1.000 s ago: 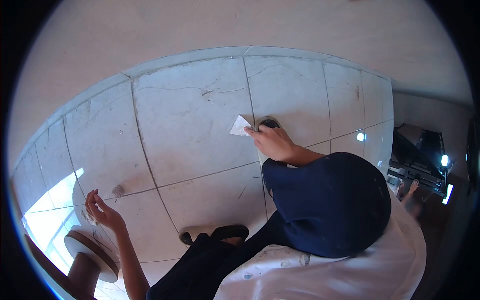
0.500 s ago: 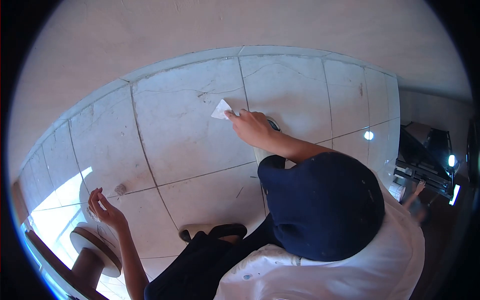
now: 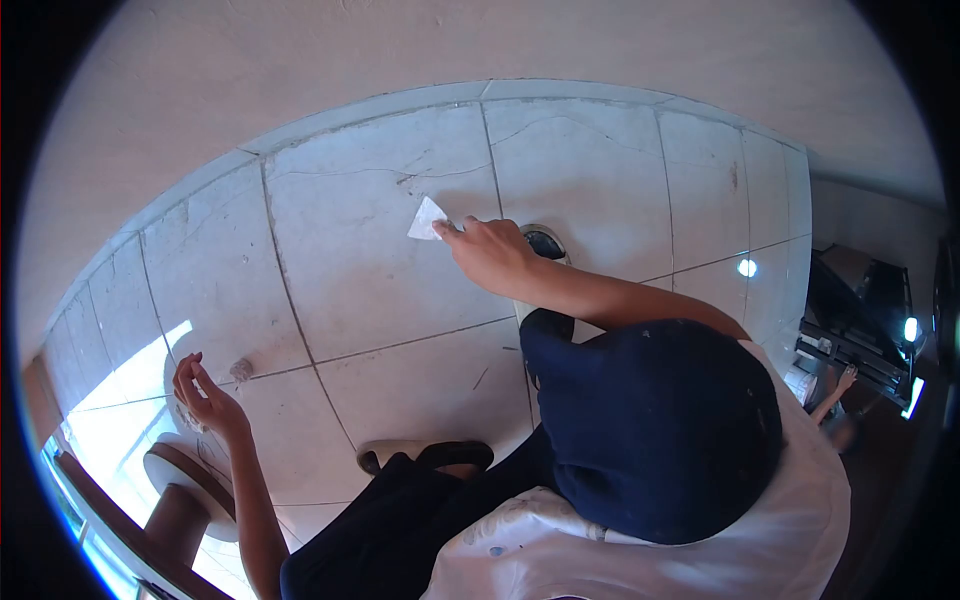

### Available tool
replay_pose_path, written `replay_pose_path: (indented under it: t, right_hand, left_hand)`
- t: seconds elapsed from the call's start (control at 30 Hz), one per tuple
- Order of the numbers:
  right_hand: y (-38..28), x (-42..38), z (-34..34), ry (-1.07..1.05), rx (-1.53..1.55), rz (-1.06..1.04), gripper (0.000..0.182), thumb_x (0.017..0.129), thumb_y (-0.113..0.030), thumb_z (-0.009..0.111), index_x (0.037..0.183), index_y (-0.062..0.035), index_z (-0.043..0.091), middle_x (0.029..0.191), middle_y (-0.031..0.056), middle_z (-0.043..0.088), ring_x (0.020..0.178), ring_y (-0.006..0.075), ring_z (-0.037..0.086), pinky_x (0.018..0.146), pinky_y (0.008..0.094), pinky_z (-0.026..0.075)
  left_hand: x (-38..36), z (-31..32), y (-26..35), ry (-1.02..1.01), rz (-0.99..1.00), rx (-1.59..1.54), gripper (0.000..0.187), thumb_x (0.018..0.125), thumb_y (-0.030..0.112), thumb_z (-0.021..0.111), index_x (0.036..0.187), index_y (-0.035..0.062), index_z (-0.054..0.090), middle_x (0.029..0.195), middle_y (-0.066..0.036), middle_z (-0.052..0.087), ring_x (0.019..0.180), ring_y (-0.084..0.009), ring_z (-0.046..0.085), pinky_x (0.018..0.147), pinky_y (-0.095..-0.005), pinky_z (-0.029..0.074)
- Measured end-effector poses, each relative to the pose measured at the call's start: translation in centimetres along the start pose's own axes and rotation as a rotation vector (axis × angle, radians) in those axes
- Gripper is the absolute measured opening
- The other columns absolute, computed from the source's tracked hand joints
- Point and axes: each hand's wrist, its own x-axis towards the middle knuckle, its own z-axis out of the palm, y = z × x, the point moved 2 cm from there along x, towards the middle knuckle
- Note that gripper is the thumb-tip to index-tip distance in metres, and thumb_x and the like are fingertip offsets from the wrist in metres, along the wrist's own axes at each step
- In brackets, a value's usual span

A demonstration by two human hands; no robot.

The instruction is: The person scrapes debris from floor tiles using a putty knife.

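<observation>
My right hand [image 3: 490,255] grips a putty knife with a pale triangular blade [image 3: 428,218]. The forefinger lies along the blade, and the handle is hidden in the hand. The blade is at the white tiled floor [image 3: 390,290]; whether it touches cannot be told. At the lower left, my left hand [image 3: 207,397] is raised with loosely curled fingers. Something pale and crumpled [image 3: 190,418] shows at its outer side, partly hidden by the hand. A small greyish lump [image 3: 240,370] lies on the floor to the right of the left hand.
A plain wall [image 3: 350,50] rises beyond the tiles. A brown spool-like stand [image 3: 185,500] is at the lower left. My shoes [image 3: 543,243] rest on the floor close to the right hand. Another person's hand [image 3: 848,377] shows by dark equipment [image 3: 860,300] at the right.
My right hand and the putty knife have shifted slightly left. My left hand sits slightly higher in the view. The camera view has moved a little.
</observation>
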Motion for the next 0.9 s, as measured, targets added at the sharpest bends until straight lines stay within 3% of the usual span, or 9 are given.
replay_pose_path:
  t: [0.07,0.13,0.23,0.27,0.3,0.43,0.57,0.63,0.9]
  right_hand:
    - [-0.8,-0.5,-0.5,-0.019,0.005,-0.086,0.046,0.091,-0.009,0.058,0.138,-0.0091,0.060,0.079,0.0116,0.060,0.060,0.0293,0.064,0.052,0.0424,0.051]
    - [-2.3,-1.7,0.4,-0.202,0.041,-0.366,0.044,0.092,-0.011,0.059,0.136,-0.0125,0.062,0.079,0.0100,0.059,0.061,0.0271,0.064,0.057,0.0424,0.052]
    - [-4.9,-0.2,2.2,-0.221,-0.071,-0.507,0.040,0.093,-0.013,0.059,0.132,-0.0153,0.066,0.080,0.0093,0.060,0.062,0.0256,0.065,0.063,0.0436,0.052]
    - [-5.1,0.7,2.2,-0.257,-0.053,-0.510,0.032,0.092,-0.010,0.057,0.121,-0.0131,0.071,0.093,0.0104,0.066,0.076,0.0273,0.071,0.068,0.0430,0.052]
    - [-4.4,1.3,2.4,-0.262,-0.048,-0.519,0.032,0.092,-0.010,0.057,0.121,-0.0131,0.071,0.093,0.0104,0.066,0.076,0.0273,0.071,0.068,0.0430,0.052]
    - [1.2,3.2,-0.1,-0.054,-0.066,-0.237,0.034,0.093,-0.013,0.060,0.122,-0.0220,0.075,0.083,0.0063,0.062,0.066,0.0239,0.065,0.063,0.0406,0.050]
    - [5.0,1.7,-4.2,-0.111,-0.047,-0.223,0.034,0.093,-0.015,0.062,0.123,-0.0236,0.074,0.082,0.0070,0.063,0.069,0.0249,0.065,0.063,0.0414,0.051]
    - [6.4,-0.3,-4.8,-0.058,0.062,-0.127,0.034,0.094,-0.018,0.062,0.125,-0.0251,0.073,0.080,0.0077,0.062,0.073,0.0264,0.065,0.066,0.0423,0.052]
    - [11.8,-5.1,-4.9,-0.075,-0.008,0.173,0.034,0.093,-0.019,0.061,0.125,-0.0228,0.073,0.081,0.0109,0.064,0.078,0.0302,0.066,0.070,0.0434,0.053]
  left_hand:
    - [0.7,0.1,0.8,0.004,0.015,0.016,0.020,0.107,0.016,0.054,0.110,0.0027,0.068,0.111,-0.009,0.067,0.106,-0.0224,0.059,0.092,-0.0358,0.049]
    - [0.8,0.0,1.1,0.002,0.025,0.025,0.019,0.107,0.016,0.053,0.109,0.0025,0.067,0.112,-0.009,0.066,0.107,-0.0224,0.059,0.092,-0.0357,0.049]
    - [0.2,-0.1,1.2,-0.031,0.068,0.071,0.019,0.107,0.015,0.053,0.109,0.0022,0.067,0.113,-0.009,0.066,0.107,-0.0230,0.059,0.092,-0.0359,0.049]
    - [0.0,-0.2,1.1,-0.033,0.044,0.079,0.019,0.107,0.015,0.053,0.108,0.0024,0.068,0.112,-0.009,0.067,0.107,-0.0232,0.059,0.093,-0.0366,0.048]
    - [-0.3,-0.5,1.0,-0.034,0.021,0.089,0.020,0.107,0.015,0.053,0.108,0.0026,0.068,0.112,-0.009,0.068,0.107,-0.0235,0.059,0.094,-0.0372,0.046]
    - [-0.7,-1.4,0.1,-0.024,0.050,0.155,0.019,0.106,0.016,0.054,0.108,0.0034,0.068,0.112,-0.008,0.069,0.106,-0.0231,0.059,0.095,-0.0382,0.044]
    - [-1.4,-1.0,-1.7,-0.007,0.010,0.094,0.019,0.106,0.016,0.055,0.108,0.0036,0.069,0.111,-0.007,0.070,0.106,-0.0222,0.059,0.095,-0.0377,0.042]
    - [-1.8,-1.4,-1.8,-0.023,-0.009,0.102,0.019,0.106,0.016,0.055,0.108,0.0036,0.069,0.111,-0.007,0.070,0.106,-0.0222,0.060,0.095,-0.0374,0.042]
    - [-1.4,-0.6,-2.2,-0.042,-0.018,0.097,0.018,0.106,0.015,0.055,0.107,0.0028,0.068,0.110,-0.009,0.069,0.107,-0.0236,0.060,0.094,-0.0375,0.048]
